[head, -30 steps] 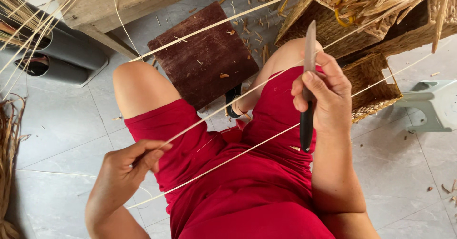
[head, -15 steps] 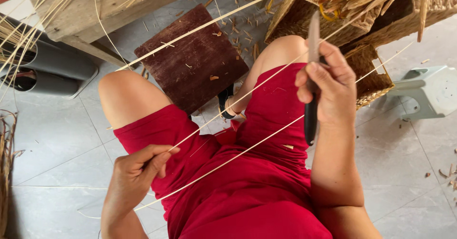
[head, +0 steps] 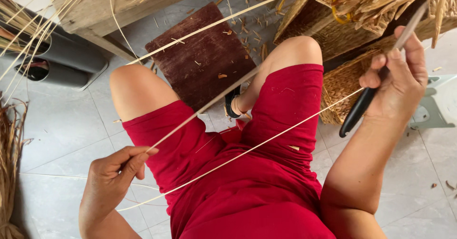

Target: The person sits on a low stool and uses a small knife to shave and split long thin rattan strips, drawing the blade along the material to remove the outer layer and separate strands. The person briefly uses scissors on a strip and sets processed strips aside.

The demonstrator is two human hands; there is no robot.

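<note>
- Pale cane, thin and springy: my left hand point(head: 114, 172) pinches one end of a cane strip point(head: 204, 105) between thumb and forefinger, left of my red shorts point(head: 247, 182).
- A second strip point(head: 266, 139) lies slantwise across the shorts, touching the cloth.
- Right of the shorts, my right hand point(head: 397, 84) is clenched on a black-handled knife point(head: 369, 96), blade up.
- Risk, as I judge it: the strip could slip my light pinch, or the blade could nick my thigh.

Red shorts point(head: 247, 172), bare arms and knees, a dark sandal point(head: 232, 106).
</note>
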